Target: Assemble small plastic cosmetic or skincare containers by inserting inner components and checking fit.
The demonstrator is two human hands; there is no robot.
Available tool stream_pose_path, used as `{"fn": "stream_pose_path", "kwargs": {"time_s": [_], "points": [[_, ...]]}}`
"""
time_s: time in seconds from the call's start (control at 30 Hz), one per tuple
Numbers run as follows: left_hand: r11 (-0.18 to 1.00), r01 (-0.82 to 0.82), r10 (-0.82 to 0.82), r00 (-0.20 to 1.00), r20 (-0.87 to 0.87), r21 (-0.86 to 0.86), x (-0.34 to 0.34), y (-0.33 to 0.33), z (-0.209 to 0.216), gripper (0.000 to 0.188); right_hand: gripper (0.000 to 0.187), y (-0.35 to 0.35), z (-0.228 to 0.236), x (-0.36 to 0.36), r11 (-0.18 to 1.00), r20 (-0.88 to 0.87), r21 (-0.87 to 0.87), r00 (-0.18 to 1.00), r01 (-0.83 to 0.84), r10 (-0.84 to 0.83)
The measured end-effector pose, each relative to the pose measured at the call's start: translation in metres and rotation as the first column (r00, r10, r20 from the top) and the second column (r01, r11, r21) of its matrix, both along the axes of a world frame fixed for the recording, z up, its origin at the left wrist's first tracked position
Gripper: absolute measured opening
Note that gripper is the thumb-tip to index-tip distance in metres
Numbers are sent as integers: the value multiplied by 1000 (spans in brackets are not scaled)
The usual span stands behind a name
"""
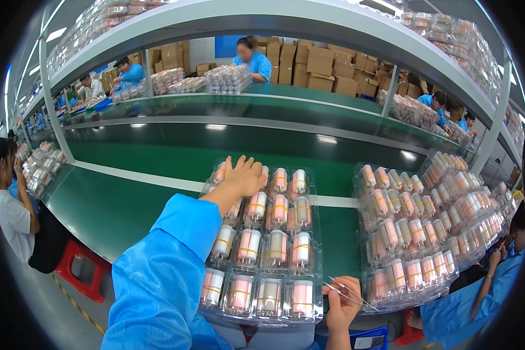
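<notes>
In front of me lies a clear plastic tray [317, 274] with rows of pockets. The pockets hold small paired cylinders [302, 248] in pink, white and grey, each pair bound by a thin yellow band. My left hand [242, 178] reaches across to the tray's far rows, fingers spread over the cylinders there and partly hiding them. Beside the tray's near right corner, my right hand [343, 306] pinches thin silver tweezers [335, 286], their tips apart and pointing up and left toward the tray.
Stacked trays of similar cylinders [414, 227] stand close on the right. Green conveyor [151, 149] runs beyond a pale strip, under an overhead shelf [274, 11]. A blue bin [370, 338] sits low at right. Co-workers [254, 61] and cardboard boxes [321, 61] are farther off; a red stool [81, 268] stands left.
</notes>
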State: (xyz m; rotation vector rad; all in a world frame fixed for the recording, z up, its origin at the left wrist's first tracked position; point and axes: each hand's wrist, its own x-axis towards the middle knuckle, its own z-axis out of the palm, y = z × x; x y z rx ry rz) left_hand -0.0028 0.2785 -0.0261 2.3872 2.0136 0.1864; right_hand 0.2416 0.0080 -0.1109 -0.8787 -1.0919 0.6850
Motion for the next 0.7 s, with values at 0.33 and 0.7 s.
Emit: {"fn": "stream_pose_path", "kwargs": {"time_s": [0.33,0.7], "points": [[851,-1,-385,679,624,526,11,-34,35,54,21,1,-4,0,998,-9,58,1000,-4,5],[964,175,-173,-152,973,198,-38,-217,72,41,17,3,-11,2,990,2,139,999,39,-40]]}}
